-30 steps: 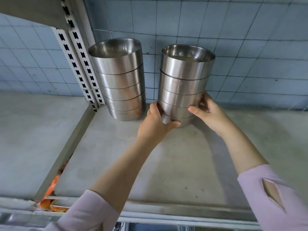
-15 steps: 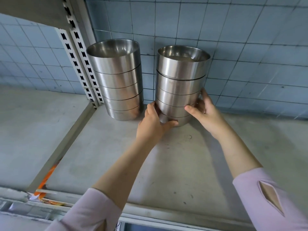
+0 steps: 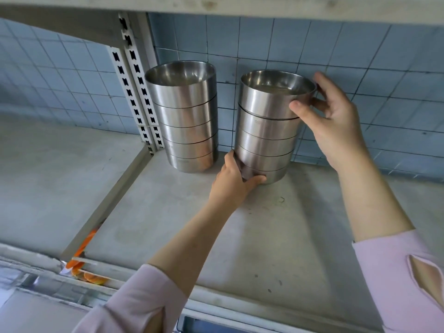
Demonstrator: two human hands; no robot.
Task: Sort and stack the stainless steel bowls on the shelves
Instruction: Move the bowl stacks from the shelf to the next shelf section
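Observation:
Two stacks of several stainless steel bowls stand on the grey shelf (image 3: 168, 212) against the blue tiled wall. The left stack (image 3: 185, 121) stands alone beside the slotted upright. My left hand (image 3: 231, 181) grips the bottom of the right stack (image 3: 264, 140), thumb across the lowest bowl. My right hand (image 3: 334, 116) holds the top bowl (image 3: 271, 97) of that stack at its right rim, thumb on the front wall and fingers behind. That top bowl sits slightly askew on the ones below.
A slotted metal upright (image 3: 134, 92) rises left of the stacks. Another shelf board (image 3: 216, 3) runs overhead. A neighbouring shelf (image 3: 48, 169) lies to the left. Orange items (image 3: 84, 260) show through the gap at the front left. The shelf's front rail (image 3: 240, 306) runs below.
My right hand rose from the lower part of the right stack to its top bowl. My left hand stayed at the base. The view tilted up, showing the shelf above.

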